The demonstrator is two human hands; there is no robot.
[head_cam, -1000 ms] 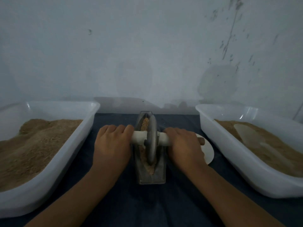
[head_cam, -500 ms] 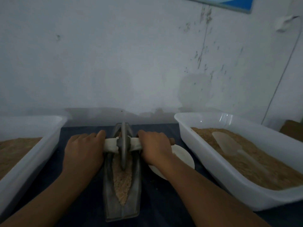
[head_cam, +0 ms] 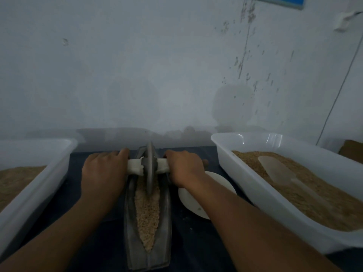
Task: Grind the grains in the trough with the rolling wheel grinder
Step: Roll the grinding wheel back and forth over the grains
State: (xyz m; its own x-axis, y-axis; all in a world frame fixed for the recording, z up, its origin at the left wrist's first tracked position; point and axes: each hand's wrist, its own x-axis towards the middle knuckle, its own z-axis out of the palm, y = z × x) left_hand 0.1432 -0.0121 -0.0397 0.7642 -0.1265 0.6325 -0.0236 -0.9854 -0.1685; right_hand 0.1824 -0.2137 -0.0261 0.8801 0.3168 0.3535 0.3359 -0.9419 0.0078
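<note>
- Head view: a long, boat-shaped metal trough (head_cam: 128, 228) lies lengthwise on a dark blue cloth (head_cam: 198, 248), its near end blunt and its sides dull grey and smooth; a pointed bed of coarse, pale tan grains (head_cam: 147, 211) fills its V-shaped channel, narrowing toward the near end.
- The rolling wheel grinder (head_cam: 150, 169), a thin dark metal disc standing upright on edge, sits in the far part of the trough with its rim down in the grains; a pale, rough-looking axle handle (head_cam: 134, 167) runs crosswise through its hub.
- The left hand (head_cam: 104, 173) lies over the left half of the handle, fingers curled forward and down round it; the right hand (head_cam: 184, 167) grips the right half the same way, knuckles up; a brown tip of the handle shows just past it.
- A round white plate (head_cam: 191, 201), smooth and shallow, rests on the cloth just right of the trough, partly under the right forearm.
- A white plastic tub (head_cam: 261, 195) on the right holds fine brown meal with a translucent scoop (head_cam: 275, 169) lying on it; a second white tub (head_cam: 39, 183) on the left holds similar brown meal.
- A pale, scuffed wall (head_cam: 157, 65) stands behind; a thin cable runs down it at the right.
</note>
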